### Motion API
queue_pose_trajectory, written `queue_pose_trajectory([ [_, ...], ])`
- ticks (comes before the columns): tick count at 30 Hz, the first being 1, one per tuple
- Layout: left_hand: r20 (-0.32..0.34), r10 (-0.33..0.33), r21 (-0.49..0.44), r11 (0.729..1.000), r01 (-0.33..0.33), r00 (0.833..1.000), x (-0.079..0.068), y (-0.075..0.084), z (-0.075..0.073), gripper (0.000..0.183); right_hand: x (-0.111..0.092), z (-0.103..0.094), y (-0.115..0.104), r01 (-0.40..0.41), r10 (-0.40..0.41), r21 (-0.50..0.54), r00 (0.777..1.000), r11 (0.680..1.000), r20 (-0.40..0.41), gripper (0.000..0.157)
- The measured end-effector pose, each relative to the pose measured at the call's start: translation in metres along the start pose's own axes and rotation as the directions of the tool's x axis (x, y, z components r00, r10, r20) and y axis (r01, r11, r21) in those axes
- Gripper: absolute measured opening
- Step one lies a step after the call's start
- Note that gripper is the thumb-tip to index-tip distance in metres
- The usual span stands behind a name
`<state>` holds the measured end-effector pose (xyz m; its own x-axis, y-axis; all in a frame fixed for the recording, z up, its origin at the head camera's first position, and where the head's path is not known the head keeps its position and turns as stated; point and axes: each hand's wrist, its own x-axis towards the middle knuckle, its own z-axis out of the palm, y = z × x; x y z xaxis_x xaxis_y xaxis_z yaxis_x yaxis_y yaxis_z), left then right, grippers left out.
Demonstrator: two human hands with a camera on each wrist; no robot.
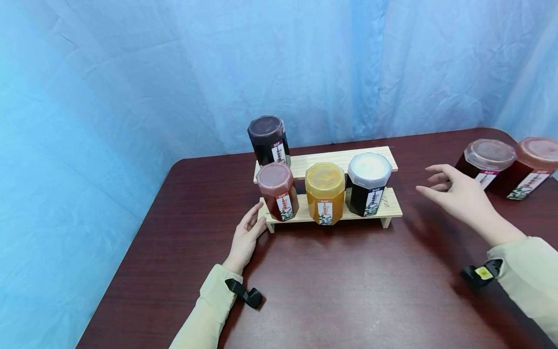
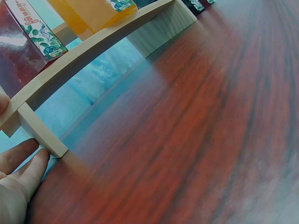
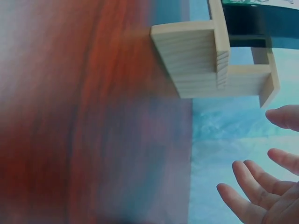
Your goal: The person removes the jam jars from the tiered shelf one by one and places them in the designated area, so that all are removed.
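Observation:
A two-tier wooden rack (image 1: 394, 208) stands mid-table. On its lower board, from left to right, sit a reddish jar (image 1: 275, 182), a yellow jar (image 1: 324, 186) and a dark jar with a whitish lid (image 1: 368, 179). A dark purple jar (image 1: 267, 138) occupies the upper board's left end. My left hand (image 1: 245, 237) touches the rack's left end; the left wrist view shows its fingers (image 2: 35, 170) beside the leg (image 2: 42, 130), a fingertip at the board. Between the rack and the right-hand jars, my right hand (image 1: 462, 198) hovers with fingers spread, holding nothing.
Two more jars stand at the table's right, a dark one (image 1: 488, 157) and a reddish one (image 1: 536, 162), side by side. The dark red wooden table (image 1: 331, 286) ends at the back against a blue curtain (image 1: 296, 72), which also hangs along the left.

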<state>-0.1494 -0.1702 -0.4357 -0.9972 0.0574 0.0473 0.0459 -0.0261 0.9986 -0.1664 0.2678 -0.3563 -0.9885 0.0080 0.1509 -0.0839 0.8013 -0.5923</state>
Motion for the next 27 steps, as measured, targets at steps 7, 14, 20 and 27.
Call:
queue_pose_trajectory([
  [7,0.003,-0.002,-0.010,1.000,0.003,1.000,0.001,0.001,0.001,0.048,0.009,-0.002,-0.018,-0.007,0.007,0.033,1.000,0.999,0.004,0.060],
  [14,0.003,-0.005,-0.008,1.000,0.005,1.000,0.000,0.003,0.002,0.048,0.017,-0.007,-0.037,0.028,-0.027,0.056,0.999,0.998,-0.024,0.056],
  [20,0.004,-0.001,-0.009,1.000,0.001,1.000,0.000,0.002,0.001,0.049,0.023,-0.012,-0.051,0.033,-0.030,0.068,0.999,0.997,-0.039,0.057],
  [27,0.000,-0.005,-0.001,1.000,0.005,1.000,0.000,0.002,0.000,0.049,0.032,-0.015,-0.073,0.053,-0.045,0.095,0.996,0.994,-0.077,0.055],
])
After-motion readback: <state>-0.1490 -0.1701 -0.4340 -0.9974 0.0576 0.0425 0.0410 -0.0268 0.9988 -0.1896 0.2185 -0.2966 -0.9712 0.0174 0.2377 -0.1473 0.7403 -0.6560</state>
